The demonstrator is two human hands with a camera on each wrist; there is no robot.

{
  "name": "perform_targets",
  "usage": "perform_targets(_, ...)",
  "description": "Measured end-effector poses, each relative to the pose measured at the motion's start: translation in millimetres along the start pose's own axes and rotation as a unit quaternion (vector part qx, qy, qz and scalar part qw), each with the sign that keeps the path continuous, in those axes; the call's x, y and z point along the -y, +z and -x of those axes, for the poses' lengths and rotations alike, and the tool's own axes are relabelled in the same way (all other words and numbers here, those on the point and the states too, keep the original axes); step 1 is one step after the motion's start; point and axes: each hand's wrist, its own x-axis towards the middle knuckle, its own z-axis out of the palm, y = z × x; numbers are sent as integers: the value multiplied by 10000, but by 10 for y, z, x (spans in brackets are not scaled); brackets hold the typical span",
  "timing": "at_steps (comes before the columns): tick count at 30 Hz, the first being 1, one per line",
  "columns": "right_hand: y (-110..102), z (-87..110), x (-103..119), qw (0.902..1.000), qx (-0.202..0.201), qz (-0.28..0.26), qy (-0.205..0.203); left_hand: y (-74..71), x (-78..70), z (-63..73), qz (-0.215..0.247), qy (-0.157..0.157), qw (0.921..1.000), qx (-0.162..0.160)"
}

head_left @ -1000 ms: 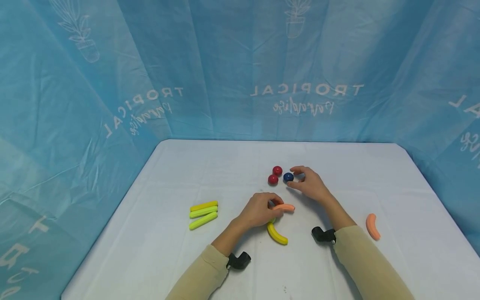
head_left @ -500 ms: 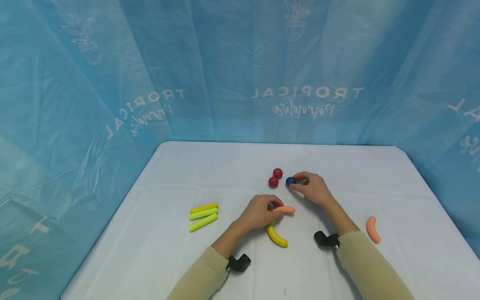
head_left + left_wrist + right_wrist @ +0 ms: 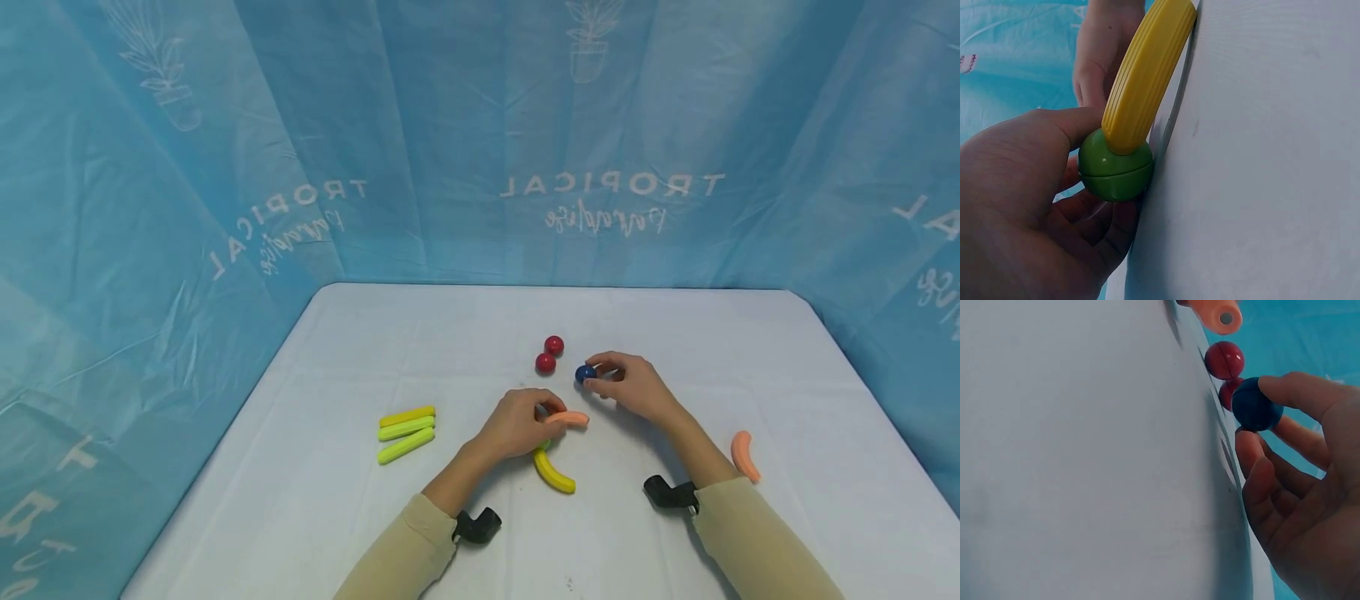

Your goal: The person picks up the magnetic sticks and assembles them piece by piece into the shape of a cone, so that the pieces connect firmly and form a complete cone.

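Observation:
In the head view, my left hand (image 3: 522, 421) curls round a glossy green ball (image 3: 1116, 165), thumb and fingers about it. A ridged yellow curved stick (image 3: 554, 472) meets the ball and bends toward the front. From the left fingertips an orange curved stick (image 3: 567, 418) points right; a round grey spot marks its end in the right wrist view. My right hand (image 3: 628, 385) pinches a blue ball (image 3: 1256, 405) between thumb and fingers, behind and right of the orange stick. Two red balls (image 3: 545, 363) lie just left of the blue one.
Two lime straight sticks (image 3: 406, 446) and a yellow straight stick (image 3: 407, 416) lie side by side at the left. Another orange curved stick (image 3: 745, 456) rests right of the right forearm. Blue printed curtains (image 3: 450, 150) hang round the white table (image 3: 337, 350).
The right fingers have closed on the blue ball and drawn it toward the front and slightly right, away from the red balls. My left hand has stayed in place.

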Motion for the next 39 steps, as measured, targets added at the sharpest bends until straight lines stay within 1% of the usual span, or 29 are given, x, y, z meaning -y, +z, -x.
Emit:
perform_targets(6, -20, 106, 69, 9997, 220, -20, -88, -5, -9, 7, 99, -119, 9999, -31)
perform_targets(10, -34, 165, 91, 9995, 326, -1, -49, 2, -4, 4, 158, -200, 9996, -105)
perform_targets(18, -52, 281, 91, 9988, 414, 244, -14, -3, 19, -4, 109, -161, 9996, -205)
perform_targets(25, -39, 381, 115, 9979, 428, 486, -46, -24, 24, -27, 32, -125, 9984, -551)
perform_targets(30, -20, 414, 154, 9973, 494, 531, -91, -25, 23, -28, 31, -147, 9985, -527)
perform_targets(33, -10, 429, 169, 9966, 572, 567, -187, -24, 24, -25, 19, -187, 9986, -498)
perform_targets(39, 11, 441, 154, 9956, 619, 642, -269, -23, 24, -19, -40, -229, 9985, -494)
